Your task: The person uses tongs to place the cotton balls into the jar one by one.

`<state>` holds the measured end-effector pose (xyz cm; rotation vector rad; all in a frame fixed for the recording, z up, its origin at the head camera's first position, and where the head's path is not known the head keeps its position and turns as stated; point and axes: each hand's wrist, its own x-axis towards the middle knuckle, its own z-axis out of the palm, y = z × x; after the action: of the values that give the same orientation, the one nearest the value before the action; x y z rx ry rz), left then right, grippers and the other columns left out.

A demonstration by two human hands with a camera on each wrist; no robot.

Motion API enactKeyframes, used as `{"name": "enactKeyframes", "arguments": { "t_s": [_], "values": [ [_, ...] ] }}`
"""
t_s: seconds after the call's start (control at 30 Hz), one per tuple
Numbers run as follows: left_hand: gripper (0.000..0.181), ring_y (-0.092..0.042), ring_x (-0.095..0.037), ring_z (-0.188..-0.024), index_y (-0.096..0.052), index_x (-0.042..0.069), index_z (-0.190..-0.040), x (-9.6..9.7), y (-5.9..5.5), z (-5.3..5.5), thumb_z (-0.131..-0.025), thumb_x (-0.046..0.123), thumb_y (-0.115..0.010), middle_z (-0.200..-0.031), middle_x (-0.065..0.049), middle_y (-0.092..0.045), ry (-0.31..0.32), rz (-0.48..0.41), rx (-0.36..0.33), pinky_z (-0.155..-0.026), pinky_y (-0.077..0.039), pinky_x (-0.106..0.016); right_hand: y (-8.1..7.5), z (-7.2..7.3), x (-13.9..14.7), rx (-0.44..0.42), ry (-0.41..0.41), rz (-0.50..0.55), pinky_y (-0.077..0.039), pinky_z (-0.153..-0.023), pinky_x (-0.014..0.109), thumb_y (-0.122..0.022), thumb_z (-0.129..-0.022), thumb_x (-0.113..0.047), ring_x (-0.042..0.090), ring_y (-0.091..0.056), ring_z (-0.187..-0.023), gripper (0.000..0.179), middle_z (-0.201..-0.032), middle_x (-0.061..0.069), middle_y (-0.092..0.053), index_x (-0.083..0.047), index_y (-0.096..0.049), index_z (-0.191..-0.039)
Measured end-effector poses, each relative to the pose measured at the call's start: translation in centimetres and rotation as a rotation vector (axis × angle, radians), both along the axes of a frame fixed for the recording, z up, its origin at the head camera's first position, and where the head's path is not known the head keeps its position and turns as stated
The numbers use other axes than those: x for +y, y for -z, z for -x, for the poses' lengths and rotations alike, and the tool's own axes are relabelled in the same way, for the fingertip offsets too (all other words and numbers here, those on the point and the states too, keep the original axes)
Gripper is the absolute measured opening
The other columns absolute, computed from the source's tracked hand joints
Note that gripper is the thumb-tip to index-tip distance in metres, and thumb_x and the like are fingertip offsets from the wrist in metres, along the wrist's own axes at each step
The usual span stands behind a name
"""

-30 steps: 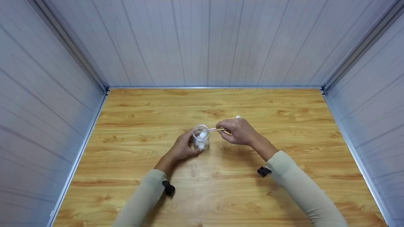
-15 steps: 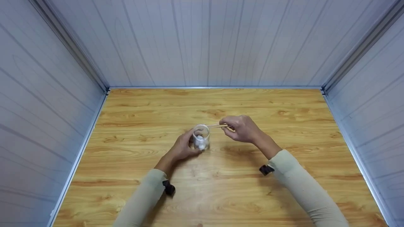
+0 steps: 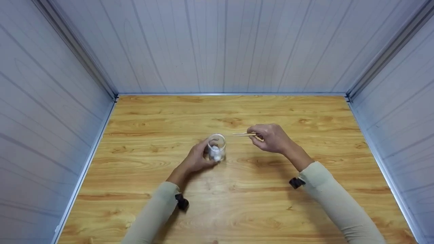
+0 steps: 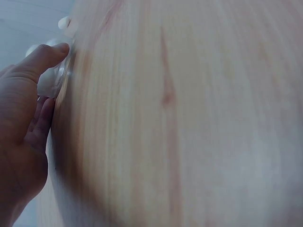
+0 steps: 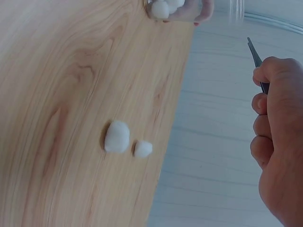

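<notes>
A clear glass jar [image 3: 217, 149] stands upright on the table with several white cotton balls [image 5: 161, 8] inside. My left hand [image 3: 196, 157] grips its side, the thumb [image 4: 59, 48] along one face. To the right of the jar, raised above the table, my right hand [image 3: 269, 138] pinches a pair of tweezers [image 3: 244, 134]. Their tips point left toward the jar's mouth, apart from it, and nothing shows between them. Two white cotton balls, a larger one [image 5: 117, 136] and a smaller one [image 5: 143, 149], lie on the table below the right hand; in the head view that hand hides them.
The wood-grain table [image 3: 217, 206] is bounded by a pale back wall [image 3: 217, 47], a left wall [image 3: 44, 118] and a right wall [image 3: 400, 112]. A black wrist camera [image 3: 182, 202] sits at the left cuff and another black camera [image 3: 296, 183] at the right cuff.
The cotton ball at the tweezers' tips has been let go into the jar. My right hand has drawn back rightward with the tweezers, while the left hand and jar have stayed still.
</notes>
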<state>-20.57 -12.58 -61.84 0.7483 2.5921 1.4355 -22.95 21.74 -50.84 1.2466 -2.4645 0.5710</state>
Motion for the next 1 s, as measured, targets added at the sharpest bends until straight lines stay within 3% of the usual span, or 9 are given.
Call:
{"name": "enactKeyframes", "arguments": {
  "t_s": [0.17,0.33,0.57,0.63,0.83,1.0],
  "values": [
    [0.080,-0.067,-0.024,-0.118,-0.059,0.018,-0.155,-0.2,1.0,0.4,-0.084,0.020,-0.095,-0.135,-0.013,-0.073,0.012,-0.034,0.054,-0.102,-0.055,-0.038,0.2,0.0,1.1,-0.019,0.024,-0.016,-0.062,-0.060,0.042,-0.079,-0.098,-0.008,0.021,-0.076,-0.068,0.012,-0.092,0.010,-0.084,-0.008,-0.078,-0.111],
    [0.078,-0.067,-0.023,-0.113,-0.060,0.017,-0.153,-0.3,1.1,0.4,-0.084,0.020,-0.095,-0.133,-0.013,-0.074,0.025,-0.055,0.052,-0.097,-0.055,-0.036,0.5,-0.1,2.2,-0.025,0.048,-0.019,-0.059,-0.058,0.042,-0.079,-0.098,-0.007,0.020,-0.074,-0.066,0.013,-0.090,0.010,-0.083,-0.008,-0.078,-0.110],
    [0.083,-0.068,-0.028,-0.121,-0.058,0.017,-0.156,-0.2,0.5,0.1,-0.084,0.019,-0.097,-0.138,-0.017,-0.072,0.000,-0.025,0.022,-0.105,-0.056,-0.041,0.7,-0.1,3.6,-0.046,0.082,-0.052,-0.060,-0.061,0.043,-0.079,-0.099,-0.009,0.021,-0.075,-0.069,0.016,-0.095,0.012,-0.085,-0.006,-0.080,-0.114],
    [0.084,-0.068,-0.026,-0.121,-0.058,0.018,-0.157,-0.2,1.2,0.4,-0.083,0.020,-0.097,-0.138,-0.015,-0.072,-0.003,-0.034,0.040,-0.105,-0.055,-0.037,0.8,-0.1,4.0,-0.058,0.092,-0.063,-0.060,-0.061,0.043,-0.079,-0.099,-0.009,0.022,-0.074,-0.069,0.016,-0.095,0.012,-0.085,-0.006,-0.080,-0.115],
    [0.089,-0.067,-0.029,-0.123,-0.055,0.013,-0.160,0.1,0.3,0.1,-0.082,0.015,-0.097,-0.140,-0.017,-0.072,-0.009,-0.016,0.000,-0.108,-0.054,-0.042,1.1,-0.3,5.7,-0.093,0.118,-0.120,-0.060,-0.062,0.043,-0.080,-0.099,-0.009,0.022,-0.074,-0.070,0.015,-0.093,0.012,-0.083,-0.005,-0.080,-0.113],
    [0.088,-0.067,-0.030,-0.124,-0.055,0.014,-0.160,-0.1,0.6,0.1,-0.082,0.018,-0.097,-0.140,-0.018,-0.072,0.007,-0.043,0.024,-0.109,-0.054,-0.043,1.5,-0.3,7.0,-0.085,0.123,-0.134,-0.060,-0.062,0.044,-0.079,-0.099,-0.007,0.023,-0.075,-0.071,0.015,-0.094,0.012,-0.084,-0.005,-0.080,-0.113]
  ]
}}
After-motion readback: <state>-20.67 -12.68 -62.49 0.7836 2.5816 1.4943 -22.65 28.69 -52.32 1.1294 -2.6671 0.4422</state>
